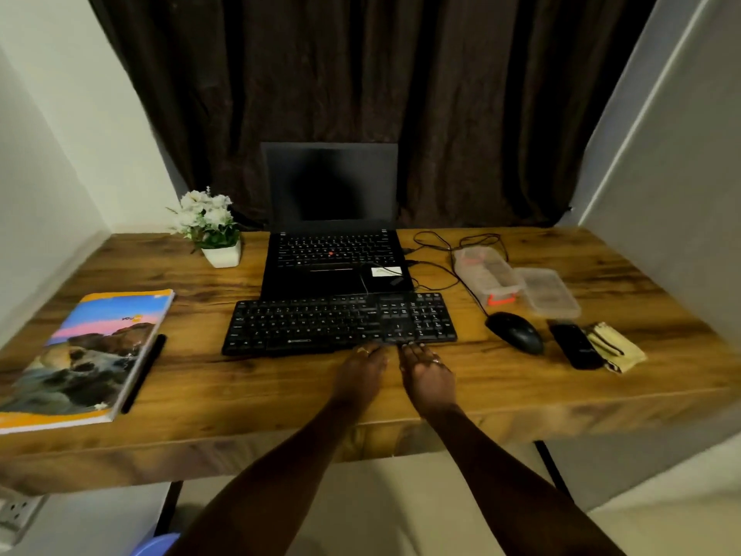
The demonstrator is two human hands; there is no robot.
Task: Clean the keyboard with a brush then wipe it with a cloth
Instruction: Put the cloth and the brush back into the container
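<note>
A black keyboard [339,323] lies across the middle of the wooden desk [248,399], in front of an open black laptop [335,234]. Both of my hands rest flat on the desk at the keyboard's near edge, side by side. My left hand [363,371] has its fingertips touching the front rim, and my right hand [427,373] does the same just to its right. Neither holds anything. A folded yellow cloth [615,347] lies at the far right beside a black case [575,346]. No brush can be made out.
A black mouse [515,331] with a tangled cable sits right of the keyboard. Behind it stand a clear plastic box [487,274] and its lid [547,291]. A notebook [86,355] with a black pen [144,373] lies at left, a white flower pot [212,232] at the back.
</note>
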